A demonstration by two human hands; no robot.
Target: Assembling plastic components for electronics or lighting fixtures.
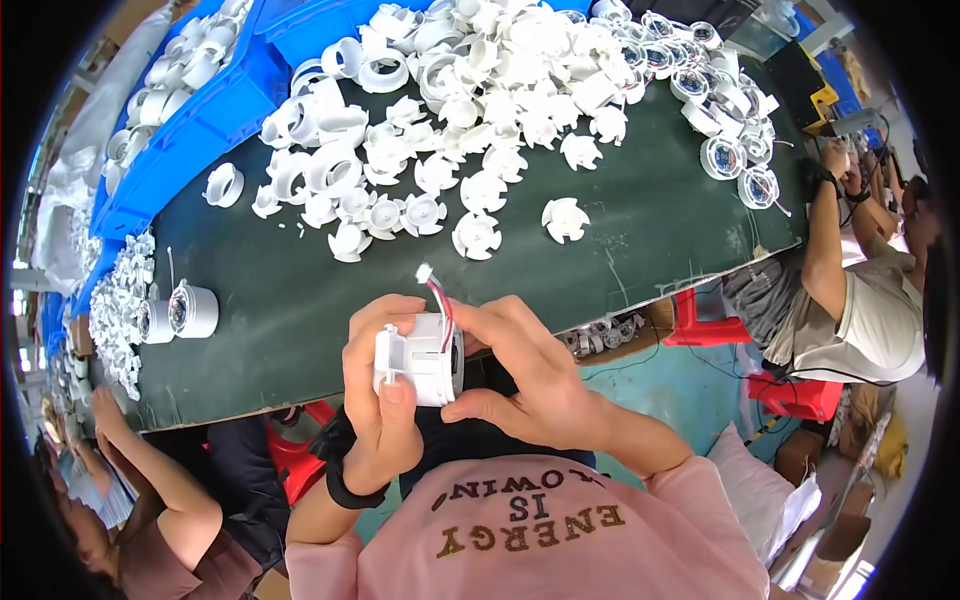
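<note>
Close in front of me, a white round plastic motor housing (pixel 424 368) is held between both hands, just off the table's near edge. A short red, white and black wire lead (pixel 440 300) rises from it and ends in a small white connector (pixel 424 273). My left hand (pixel 375 400) grips the housing's left side, thumb across its lower front. My right hand (pixel 535 385) pinches its right side, with the thumb low and fingers on top. Part of the housing's right face is hidden by my right fingers.
White rings and fan impellers (pixel 480 110) are heaped on the dark green table (pixel 300 290). Wired round units (pixel 725 155) lie at the right, finished-looking housings (pixel 195 310) and small white pieces (pixel 122 310) at the left. Blue bins (pixel 185 130) stand behind. Co-workers sit at both sides.
</note>
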